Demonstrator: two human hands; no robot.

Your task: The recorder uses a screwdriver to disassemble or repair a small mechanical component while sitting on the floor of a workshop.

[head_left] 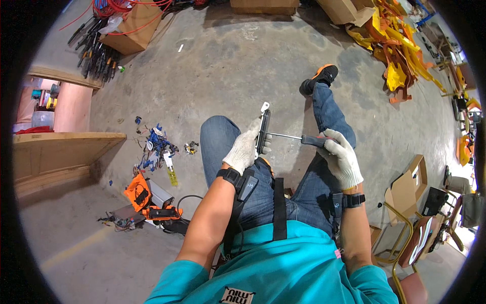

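Note:
Both my hands wear white knit gloves. My left hand (247, 146) is wrapped round a narrow black part (262, 133) with a white metal tab at its far end, held upright above my left knee; I cannot make out its kind. My right hand (342, 160) grips a screwdriver (314, 141) by its grey and red handle. The steel shaft points left, and its tip meets the side of the black part, where the exact contact is too small to tell.
Left of my leg lie blue scraps (157, 147), an orange and grey device (157, 202) and loose wires. A wooden crate (61, 157) stands at far left. Yellow and orange plastic pieces (397, 55) are heaped at far right. An open cardboard box (407, 187) and a chair (405, 253) are nearer right.

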